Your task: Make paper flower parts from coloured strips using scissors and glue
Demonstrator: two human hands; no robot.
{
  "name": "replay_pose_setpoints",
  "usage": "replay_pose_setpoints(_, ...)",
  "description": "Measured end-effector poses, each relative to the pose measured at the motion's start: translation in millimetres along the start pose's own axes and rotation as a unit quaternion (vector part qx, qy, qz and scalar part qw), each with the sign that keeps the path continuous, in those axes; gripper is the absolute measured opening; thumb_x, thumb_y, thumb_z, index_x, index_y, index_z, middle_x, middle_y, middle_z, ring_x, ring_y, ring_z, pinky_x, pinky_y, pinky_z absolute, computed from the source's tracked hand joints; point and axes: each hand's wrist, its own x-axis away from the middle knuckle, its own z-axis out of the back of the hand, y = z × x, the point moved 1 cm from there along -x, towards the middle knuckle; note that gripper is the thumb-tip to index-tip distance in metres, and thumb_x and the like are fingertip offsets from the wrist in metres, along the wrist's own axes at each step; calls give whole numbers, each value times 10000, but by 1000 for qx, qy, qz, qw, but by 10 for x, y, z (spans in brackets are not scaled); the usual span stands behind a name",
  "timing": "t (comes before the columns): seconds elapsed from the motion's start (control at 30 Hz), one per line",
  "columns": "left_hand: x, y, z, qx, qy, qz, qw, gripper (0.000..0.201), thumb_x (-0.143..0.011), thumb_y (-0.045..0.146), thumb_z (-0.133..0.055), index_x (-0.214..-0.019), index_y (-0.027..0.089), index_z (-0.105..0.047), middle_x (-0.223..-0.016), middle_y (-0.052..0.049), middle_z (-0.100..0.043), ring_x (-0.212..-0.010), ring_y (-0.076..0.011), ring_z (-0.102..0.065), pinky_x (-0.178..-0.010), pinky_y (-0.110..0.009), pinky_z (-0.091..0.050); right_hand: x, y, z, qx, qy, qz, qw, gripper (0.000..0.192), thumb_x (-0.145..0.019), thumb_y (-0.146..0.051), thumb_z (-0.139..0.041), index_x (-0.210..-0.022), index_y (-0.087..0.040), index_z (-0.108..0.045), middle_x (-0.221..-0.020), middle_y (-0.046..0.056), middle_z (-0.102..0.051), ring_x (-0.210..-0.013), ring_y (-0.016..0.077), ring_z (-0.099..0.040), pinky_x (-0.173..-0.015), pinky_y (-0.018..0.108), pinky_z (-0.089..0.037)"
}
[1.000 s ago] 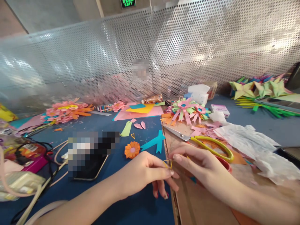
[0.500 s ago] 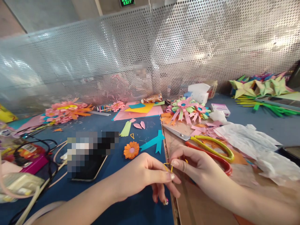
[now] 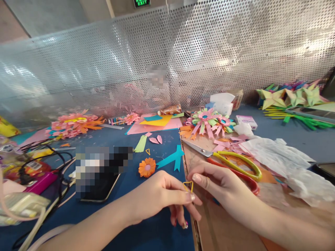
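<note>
A small yellow paper-strip triangle [image 3: 187, 182] is pinched between the thumb and fingers of my left hand [image 3: 166, 190], its lower part hidden behind the thumb. The thumb and index finger of my right hand [image 3: 218, 183] come together at the triangle's upper right corner and appear to grip it there. Above my left hand lie an orange paper flower [image 3: 147, 167] with a pink centre and a second little yellow triangle [image 3: 148, 151]. Crossed blue paper strips [image 3: 170, 158] rest beside the flower. Large scissors [image 3: 235, 164] with yellow and red handles lie beyond my right hand.
A black phone [image 3: 103, 184] and tangled cables [image 3: 59, 188] lie on the left. Paper flowers [image 3: 206, 120], coloured sheets [image 3: 157, 123] and a small white-pink box [image 3: 246, 122] stand further back, before a perforated metal screen [image 3: 131, 62]. Crumpled tissue [image 3: 280, 157] lies right.
The yellow strip end that stuck out past my right fingers no longer shows. My right fingertips have shifted slightly at the triangle's corner; my left hand has stayed in place.
</note>
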Motion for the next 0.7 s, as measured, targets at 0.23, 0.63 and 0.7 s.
replay_pose_setpoints(0.23,6,-18,-4,4,-13,1,1000,222,-817,256,-569,-866,98,-716,-877,-132,-727,-506,-66,-588,-489,-158,-447,1,10,-44,26,5,-16,1000,259,-892,-416,-467,-787,-192,-546,-707,-20,-501,-670,119,-451,-603,235,-369)
replay_pose_setpoints(0.63,0,-16,-13,-19,-21,-2,1000,185,-811,193,-542,-805,106,-705,-867,-99,-726,-514,-65,-584,-502,-167,-448,29,-124,-65,30,-40,-17,999,225,-900,-301,-474,-717,-187,-537,-671,-19,-566,-676,112,-522,-620,223,-398)
replay_pose_setpoints(0.7,5,-17,-13,-25,-28,-2,999,189,-814,198,-539,-787,106,-702,-870,-96,-725,-520,-66,-586,-507,-169,-450,41,-119,-71,29,-42,-18,999,187,-891,-270,-486,-730,-189,-533,-672,-22,-568,-667,108,-521,-601,218,-397)
